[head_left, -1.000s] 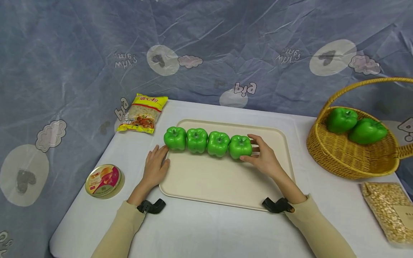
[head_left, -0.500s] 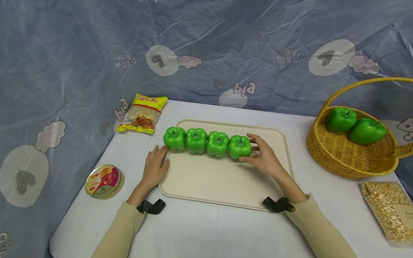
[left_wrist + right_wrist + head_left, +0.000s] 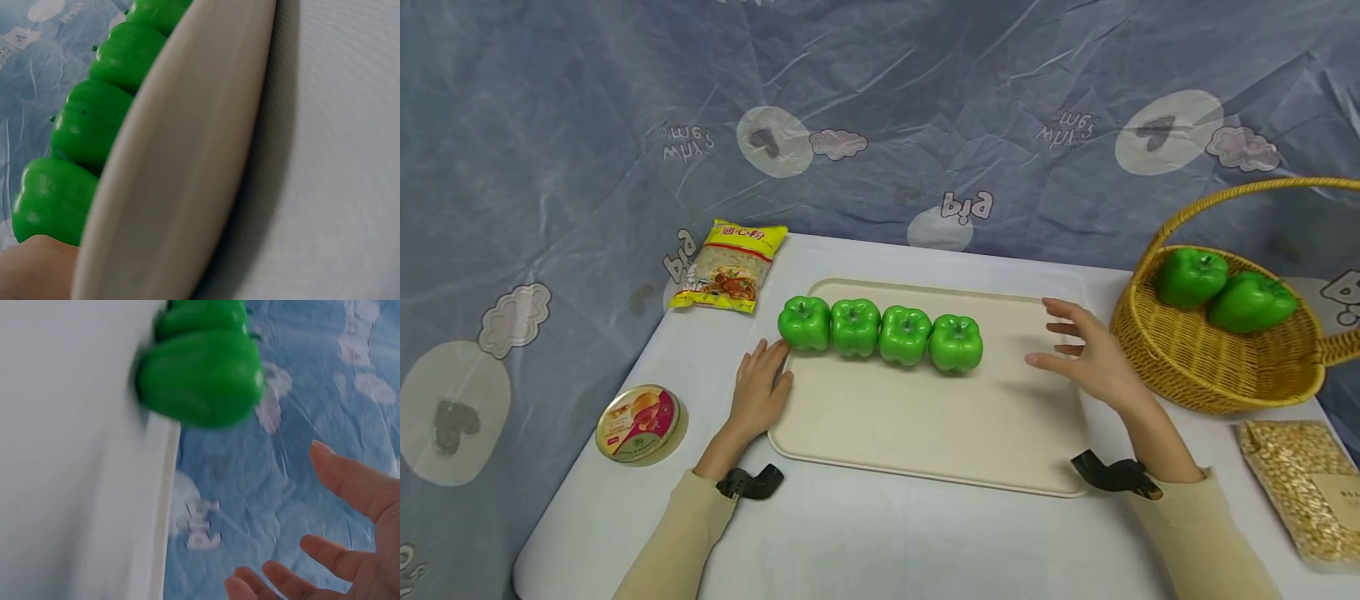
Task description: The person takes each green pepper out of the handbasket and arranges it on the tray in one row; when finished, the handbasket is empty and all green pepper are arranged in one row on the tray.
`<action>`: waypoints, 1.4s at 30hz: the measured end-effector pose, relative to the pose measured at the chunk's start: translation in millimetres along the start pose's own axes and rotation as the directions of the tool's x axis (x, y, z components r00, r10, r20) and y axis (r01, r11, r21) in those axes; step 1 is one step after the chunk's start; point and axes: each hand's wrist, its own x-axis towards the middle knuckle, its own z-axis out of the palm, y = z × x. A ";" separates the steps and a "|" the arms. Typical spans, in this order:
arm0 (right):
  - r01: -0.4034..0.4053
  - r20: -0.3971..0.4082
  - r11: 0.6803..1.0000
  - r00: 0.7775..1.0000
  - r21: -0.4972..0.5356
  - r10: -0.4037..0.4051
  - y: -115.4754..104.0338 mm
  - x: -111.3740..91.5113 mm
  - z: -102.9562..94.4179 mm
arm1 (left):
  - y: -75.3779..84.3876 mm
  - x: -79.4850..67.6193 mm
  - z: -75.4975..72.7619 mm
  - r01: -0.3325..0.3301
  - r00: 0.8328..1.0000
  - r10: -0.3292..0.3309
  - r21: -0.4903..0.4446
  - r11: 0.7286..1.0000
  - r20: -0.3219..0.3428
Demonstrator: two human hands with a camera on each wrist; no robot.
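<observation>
at the far left of a white table (image 3: 880, 542), backed by a blue-grey printed cloth (image 3: 865, 75), a round tin (image 3: 638, 422) with a pink and gold lid lies flat. behind it, slightly to the right, is a yellow-ended food bag (image 3: 732, 265) with a dish pictured on its front. next comes the person's left hand (image 3: 762, 388), reaching from a beige sleeve (image 3: 683, 525). it lies palm down at the left rim of a cream tray (image 3: 910, 425), fingers extended and relaxed, gripping nothing. its fingertips reach the base of the leftmost green pepper (image 3: 805, 323); whether they press on it cannot be told. this pepper begins a straight row along the tray's far half: a second pepper (image 3: 855, 327), a third pepper (image 3: 905, 335) and a fourth pepper (image 3: 956, 342) follow, stems up, side by side. to the right, well apart from the row, the right hand (image 3: 1093, 354) hovers near the tray's right rim, thumb and fingers spread wide around bare air. beyond it stands a hooped wicker basket (image 3: 1180, 379) with two more green peppers (image 3: 1193, 277) inside. at the far right, nearest the viewer, lies a clear bag of pale grains (image 3: 1288, 492) with a label.
</observation>
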 end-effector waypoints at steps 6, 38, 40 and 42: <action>-0.115 -0.238 0.993 0.965 0.004 0.113 26.2 -11.8 -53.7 | -2.2 -1.3 -0.5 0.012 1.000 -0.012 0.000 1.000 0.003; -0.561 -0.588 0.776 0.536 0.288 0.606 135.4 7.0 -165.7 | -1.0 -0.1 0.5 0.016 1.000 -0.015 -0.010 1.000 0.014; -0.563 -0.588 0.773 0.532 0.293 0.610 155.9 10.5 -170.2 | -0.8 0.3 0.6 0.018 1.000 -0.018 -0.007 1.000 0.014; -0.567 -0.587 0.769 0.527 0.296 0.615 188.2 15.9 -177.1 | -0.7 0.4 0.7 0.019 1.000 -0.019 -0.006 1.000 0.014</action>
